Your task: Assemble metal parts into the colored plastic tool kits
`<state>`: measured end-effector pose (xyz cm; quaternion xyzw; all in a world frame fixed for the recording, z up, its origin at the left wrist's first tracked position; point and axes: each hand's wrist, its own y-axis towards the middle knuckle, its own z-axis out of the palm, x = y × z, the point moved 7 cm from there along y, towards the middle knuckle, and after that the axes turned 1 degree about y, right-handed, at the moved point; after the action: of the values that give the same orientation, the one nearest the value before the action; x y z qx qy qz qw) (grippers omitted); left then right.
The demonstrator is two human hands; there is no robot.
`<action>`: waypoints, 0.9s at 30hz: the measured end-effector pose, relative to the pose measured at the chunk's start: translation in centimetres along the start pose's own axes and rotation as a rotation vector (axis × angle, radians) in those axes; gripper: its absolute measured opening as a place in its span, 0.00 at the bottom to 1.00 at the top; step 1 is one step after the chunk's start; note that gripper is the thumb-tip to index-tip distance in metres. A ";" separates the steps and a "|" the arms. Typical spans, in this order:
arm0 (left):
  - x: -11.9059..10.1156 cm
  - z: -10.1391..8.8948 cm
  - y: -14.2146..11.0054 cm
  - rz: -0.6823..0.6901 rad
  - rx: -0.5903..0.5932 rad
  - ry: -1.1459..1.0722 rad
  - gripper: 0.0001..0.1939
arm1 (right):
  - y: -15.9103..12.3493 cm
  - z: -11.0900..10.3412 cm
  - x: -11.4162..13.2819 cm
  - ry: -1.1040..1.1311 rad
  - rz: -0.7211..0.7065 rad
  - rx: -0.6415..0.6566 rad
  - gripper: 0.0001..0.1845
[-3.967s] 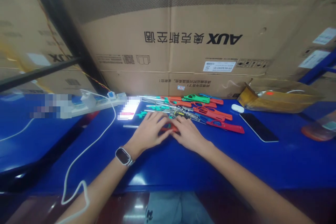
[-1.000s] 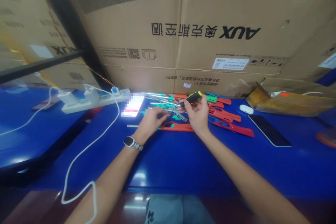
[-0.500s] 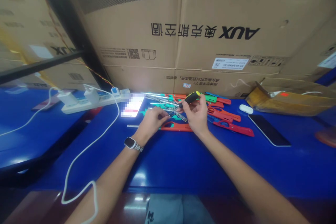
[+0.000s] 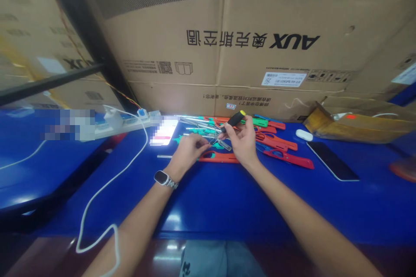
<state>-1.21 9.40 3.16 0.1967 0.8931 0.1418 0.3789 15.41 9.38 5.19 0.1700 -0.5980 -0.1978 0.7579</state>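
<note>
My right hand (image 4: 242,140) is closed around a screwdriver (image 4: 234,120) with a black and yellow handle, tilted with its tip down to the left. My left hand (image 4: 190,149) pinches something small near that tip; its kind is hidden by the fingers. Just below the hands lies an orange long-necked lighter (image 4: 221,157) with a green trigger and a metal tube. Behind and right of my fingers are more lighters, among them a red one (image 4: 289,159) and a green one (image 4: 260,122). Loose metal tubes (image 4: 198,123) and green plastic parts lie between them.
A lit phone (image 4: 165,130) lies left of the lighters, beside a white power strip (image 4: 130,124). Its white cable (image 4: 112,181) runs over the table front. At right are a dark phone (image 4: 333,161), a white case (image 4: 304,134) and an open carton (image 4: 354,123). Large cardboard (image 4: 162,30) stands behind.
The screwdriver handle has turned slightly in my right hand, showing less yellow. My left hand stays in nearly the same place.
</note>
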 end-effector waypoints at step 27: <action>-0.5 0.1 -0.1 -0.046 -0.021 -0.063 0.07 | -0.3 0.1 0.7 -0.060 -0.055 0.047 0.18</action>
<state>-0.87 9.07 3.36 0.1767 0.8833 0.1362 0.4122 15.41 8.73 5.67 0.1981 -0.6200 -0.2097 0.7296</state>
